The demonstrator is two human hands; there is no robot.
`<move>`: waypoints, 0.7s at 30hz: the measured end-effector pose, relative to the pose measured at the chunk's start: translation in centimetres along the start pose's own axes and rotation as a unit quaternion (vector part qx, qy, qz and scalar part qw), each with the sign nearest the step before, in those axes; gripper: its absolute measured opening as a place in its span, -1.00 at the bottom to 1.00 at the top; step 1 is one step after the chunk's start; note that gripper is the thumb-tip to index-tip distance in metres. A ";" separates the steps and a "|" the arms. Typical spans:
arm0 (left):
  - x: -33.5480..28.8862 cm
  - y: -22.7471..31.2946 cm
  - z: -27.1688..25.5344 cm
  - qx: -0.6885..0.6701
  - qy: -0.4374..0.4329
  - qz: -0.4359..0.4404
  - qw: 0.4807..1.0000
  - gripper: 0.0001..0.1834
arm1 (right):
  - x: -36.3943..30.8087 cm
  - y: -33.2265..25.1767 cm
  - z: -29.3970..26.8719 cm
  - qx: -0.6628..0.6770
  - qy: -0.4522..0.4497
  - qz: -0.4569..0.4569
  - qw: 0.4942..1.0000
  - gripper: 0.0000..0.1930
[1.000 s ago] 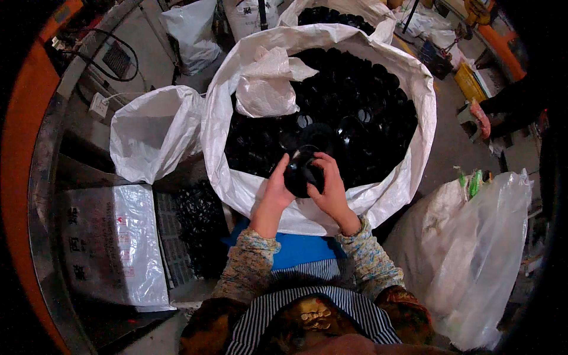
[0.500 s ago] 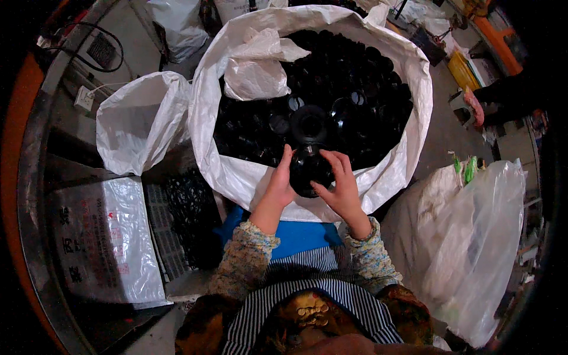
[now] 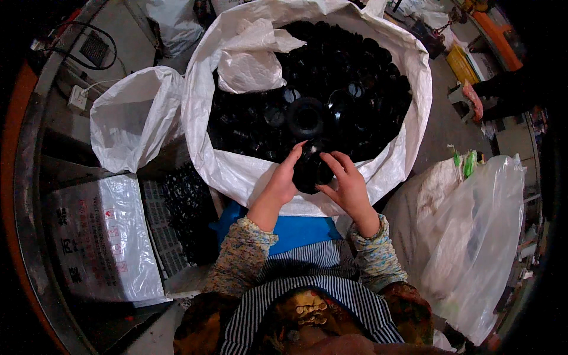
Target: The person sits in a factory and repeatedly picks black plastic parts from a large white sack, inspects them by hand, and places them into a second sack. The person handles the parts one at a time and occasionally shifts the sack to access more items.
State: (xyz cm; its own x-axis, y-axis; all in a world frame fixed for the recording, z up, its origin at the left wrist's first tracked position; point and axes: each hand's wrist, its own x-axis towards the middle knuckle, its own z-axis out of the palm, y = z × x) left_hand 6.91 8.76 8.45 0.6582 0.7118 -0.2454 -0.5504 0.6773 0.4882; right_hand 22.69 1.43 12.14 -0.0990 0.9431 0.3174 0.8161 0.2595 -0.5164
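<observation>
A glossy black rounded part (image 3: pixel 312 170), its exact kind unclear, is held between my two hands over the near rim of a big white woven sack (image 3: pixel 198 121). My left hand (image 3: pixel 281 181) presses on its left side, thumb pointing up along it. On the right side, the curled fingers and thumb of my right hand (image 3: pixel 350 184) grip it. Dark pieces (image 3: pixel 370 118) of the same sort fill the sack. Just beyond my hands, a black ring-shaped part (image 3: pixel 294 118) lies on the heap. A crumpled white bag (image 3: pixel 248 72) rests on the pieces at the far left.
Left of the sack stands a smaller open white bag (image 3: pixel 127 121), with a printed plastic sack (image 3: pixel 100 236) and a dark crate (image 3: pixel 189 207) nearer me. Large translucent bags (image 3: pixel 479 231) bulge at the right. Blue cloth (image 3: pixel 302 232) covers my lap.
The black part has turned slightly in my hands, and my right fingers have shifted a little on it. The whole view has moved slightly.
</observation>
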 end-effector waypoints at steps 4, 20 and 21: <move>0.1 -0.4 0.0 0.017 -0.007 0.019 1.000 -0.58 | -0.2 0.5 0.2 -0.005 0.005 -0.019 1.000 -0.25; -0.6 -0.9 0.4 0.144 -0.026 0.044 0.988 -0.55 | -1.8 -1.5 -0.8 -0.072 0.017 0.011 0.997 -0.17; -0.5 -1.0 0.3 0.147 -0.034 0.045 0.987 -0.56 | -2.1 -1.3 -0.6 -0.077 -0.008 0.005 0.997 -0.16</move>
State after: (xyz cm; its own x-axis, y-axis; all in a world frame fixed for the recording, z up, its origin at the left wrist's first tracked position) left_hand 7.24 7.65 8.31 0.6524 0.7453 -0.1376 -0.4416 0.5214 0.7302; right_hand 22.18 -0.98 12.56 -0.0981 0.9489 0.3000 0.8945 0.2162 -0.3914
